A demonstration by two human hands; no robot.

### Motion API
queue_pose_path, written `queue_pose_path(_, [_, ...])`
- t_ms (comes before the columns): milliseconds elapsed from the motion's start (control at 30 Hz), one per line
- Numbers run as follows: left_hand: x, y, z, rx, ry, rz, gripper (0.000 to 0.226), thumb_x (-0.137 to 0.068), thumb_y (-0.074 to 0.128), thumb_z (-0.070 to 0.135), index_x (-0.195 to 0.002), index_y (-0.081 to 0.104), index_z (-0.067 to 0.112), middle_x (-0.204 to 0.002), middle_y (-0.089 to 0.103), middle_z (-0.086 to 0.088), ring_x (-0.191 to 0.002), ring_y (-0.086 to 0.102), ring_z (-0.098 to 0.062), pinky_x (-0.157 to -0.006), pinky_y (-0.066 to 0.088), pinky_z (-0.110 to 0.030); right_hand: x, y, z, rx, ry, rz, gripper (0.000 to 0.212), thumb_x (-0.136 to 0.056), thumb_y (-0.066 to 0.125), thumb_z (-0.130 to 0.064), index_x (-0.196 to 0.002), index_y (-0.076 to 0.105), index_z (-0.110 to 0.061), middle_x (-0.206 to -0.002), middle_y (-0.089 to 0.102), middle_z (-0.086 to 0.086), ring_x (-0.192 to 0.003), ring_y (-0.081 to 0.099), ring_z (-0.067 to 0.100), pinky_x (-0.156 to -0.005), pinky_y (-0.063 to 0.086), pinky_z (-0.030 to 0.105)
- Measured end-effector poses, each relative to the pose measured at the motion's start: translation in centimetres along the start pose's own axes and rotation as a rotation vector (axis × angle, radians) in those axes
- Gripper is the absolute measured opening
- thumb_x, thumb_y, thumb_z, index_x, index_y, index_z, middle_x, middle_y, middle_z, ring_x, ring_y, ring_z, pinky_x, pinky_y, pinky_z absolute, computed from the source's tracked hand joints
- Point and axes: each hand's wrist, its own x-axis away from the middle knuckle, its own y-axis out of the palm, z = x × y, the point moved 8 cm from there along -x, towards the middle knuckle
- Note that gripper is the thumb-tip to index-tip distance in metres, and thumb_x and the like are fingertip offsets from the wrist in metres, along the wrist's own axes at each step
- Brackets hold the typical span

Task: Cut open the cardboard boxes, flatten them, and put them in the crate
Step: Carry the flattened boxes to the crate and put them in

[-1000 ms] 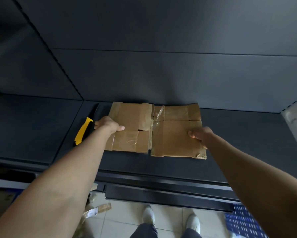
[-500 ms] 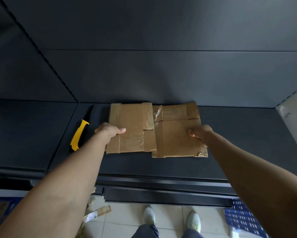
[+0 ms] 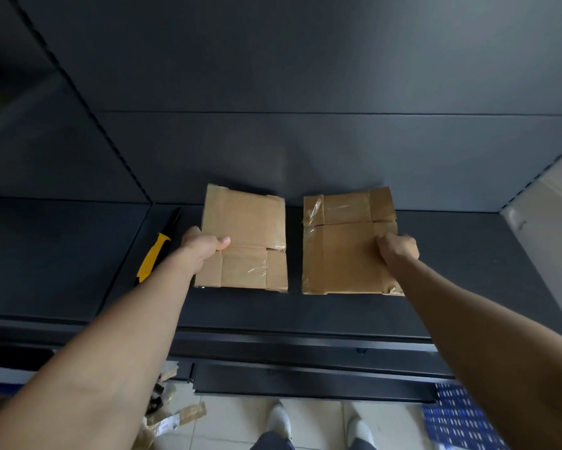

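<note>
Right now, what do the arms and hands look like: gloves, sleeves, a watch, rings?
Both are bare. The left hand and right hand wear no gloves. No sleeve shows on the left arm or right arm up to the frame's edge, and neither wrist carries a watch or band. No ring is visible, though most fingers are hidden.

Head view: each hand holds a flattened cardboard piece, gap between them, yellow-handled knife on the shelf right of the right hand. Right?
No: head view shows the yellow-handled knife on the shelf left of the left hand, not by the right hand. Rest holds: left cardboard piece, right cardboard piece.
</note>
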Motion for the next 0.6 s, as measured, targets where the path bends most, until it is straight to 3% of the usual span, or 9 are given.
queue_pose_path(133, [3.0,-0.9,0.0,0.065,0.060,0.014,0.071,-0.084,0.072,0.022,-0.142,0.033,0.007,-0.142,0.044,-0.011,-0.129,0.043,-0.029,-0.107,0.037,-0.045,1.6,-1.3,-1.9,-0.054,-0.099,-0.024,0.056,-0.088,0.048,-0.017,-0.143,0.042,-0.014,-0.131,0.056,0.012,-0.115,0.055,0.033,-0.092,0.044,0.034])
queue_pose_path(267, [7.4,-2.5,-1.3,0.160,0.072,0.098,0.079,-0.078,0.077,0.029,-0.142,0.035,0.010,-0.139,0.049,-0.008,-0.125,0.048,-0.029,-0.104,0.040,-0.045,3.9,-2.1,-3.7,-0.087,-0.199,-0.112,0.041,-0.088,0.051,-0.021,-0.129,0.054,-0.013,-0.106,0.060,0.009,-0.089,0.054,0.026,-0.076,0.041,0.029])
queue_pose_path(400, [13.2,-3.3,-3.1,0.269,0.074,0.211,0.053,-0.078,0.078,0.025,-0.123,0.055,0.010,-0.120,0.062,-0.005,-0.107,0.059,-0.027,-0.093,0.047,-0.040,6.6,-2.9,-4.8,-0.078,-0.304,-0.229,0.043,-0.088,0.053,-0.024,-0.130,0.055,-0.013,-0.098,0.057,0.005,-0.081,0.052,0.021,-0.070,0.039,0.028])
queue_pose_path(500, [17.6,-4.4,-4.9,0.344,0.075,0.284,0.057,-0.076,0.079,0.027,-0.124,0.054,0.008,-0.120,0.061,-0.006,-0.108,0.059,-0.028,-0.097,0.047,-0.044,9.2,-2.8,-5.7,-0.078,-0.365,-0.332,0.046,-0.089,0.055,-0.025,-0.132,0.052,-0.011,-0.098,0.056,0.004,-0.085,0.051,0.020,-0.075,0.039,0.028])
queue_pose_path(600, [22.4,-6.8,-6.4,0.398,0.092,0.366,0.046,-0.082,0.075,0.023,-0.118,0.052,0.006,-0.111,0.059,-0.004,-0.101,0.057,-0.025,-0.091,0.047,-0.038,13.0,-2.1,-6.6,-0.093,-0.426,-0.446,0.043,-0.091,0.057,-0.024,-0.132,0.051,-0.013,-0.104,0.055,0.005,-0.093,0.049,0.021,-0.081,0.038,0.029])
